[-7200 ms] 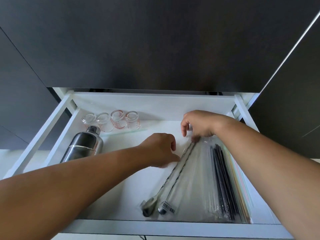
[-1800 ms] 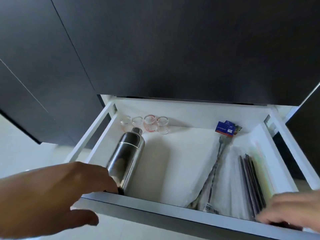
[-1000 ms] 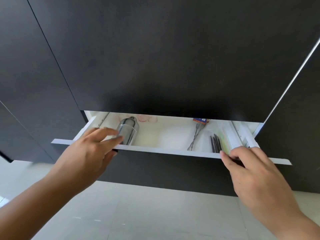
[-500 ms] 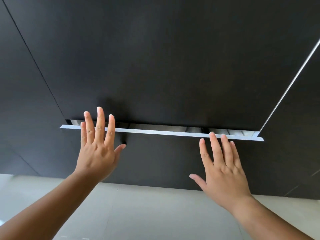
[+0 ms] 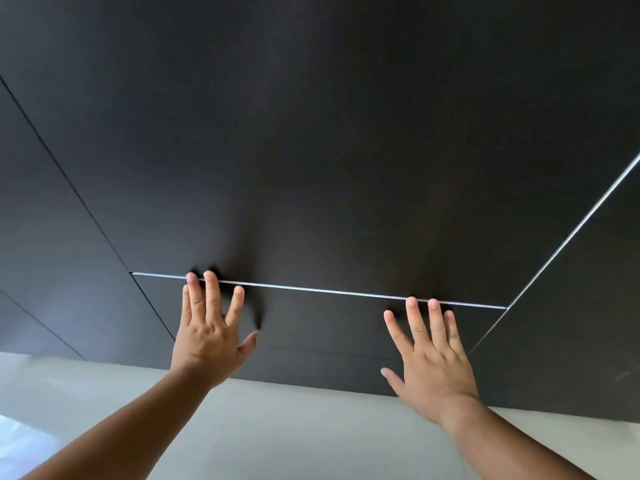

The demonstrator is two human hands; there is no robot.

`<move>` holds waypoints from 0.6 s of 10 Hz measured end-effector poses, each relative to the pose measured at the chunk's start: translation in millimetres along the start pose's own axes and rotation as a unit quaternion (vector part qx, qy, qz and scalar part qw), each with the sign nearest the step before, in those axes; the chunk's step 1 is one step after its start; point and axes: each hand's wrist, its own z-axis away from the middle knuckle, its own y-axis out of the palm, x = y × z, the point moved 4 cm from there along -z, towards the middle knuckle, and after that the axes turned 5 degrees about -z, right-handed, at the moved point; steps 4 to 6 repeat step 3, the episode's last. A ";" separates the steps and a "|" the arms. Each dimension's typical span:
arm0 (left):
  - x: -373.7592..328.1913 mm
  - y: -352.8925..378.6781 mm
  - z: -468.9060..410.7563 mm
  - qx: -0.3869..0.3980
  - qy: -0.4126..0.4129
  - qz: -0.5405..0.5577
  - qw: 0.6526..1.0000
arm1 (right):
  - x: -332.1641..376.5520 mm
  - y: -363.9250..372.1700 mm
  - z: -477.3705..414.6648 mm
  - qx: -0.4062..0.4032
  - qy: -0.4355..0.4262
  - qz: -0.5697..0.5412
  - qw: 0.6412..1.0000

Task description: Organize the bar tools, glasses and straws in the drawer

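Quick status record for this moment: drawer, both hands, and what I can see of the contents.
drawer: dark front panel looks pushed in, only a thin pale top edge showing
left hand: open, fingers spread, flat on the drawer front near its left end
right hand: open, fingers spread, flat on the drawer front near its right end
held items: none in either hand
contents: hidden, no bar tools, glasses or straws visible
surroundings: dark cabinet fronts, pale floor below

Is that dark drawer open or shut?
Shut: the drawer front sits flush, only a thin light edge shows, nothing inside visible.
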 end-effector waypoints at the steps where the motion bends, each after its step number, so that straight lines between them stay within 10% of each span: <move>1: -9.0 -2.6 9.5 0.037 0.014 -0.012 0.999 | -1.5 5.1 4.4 0.006 0.002 -0.002 1.000; 6: -4.8 -75.0 30.4 0.052 0.015 0.025 0.998 | 11.1 -48.9 20.2 0.050 -0.035 -0.057 0.997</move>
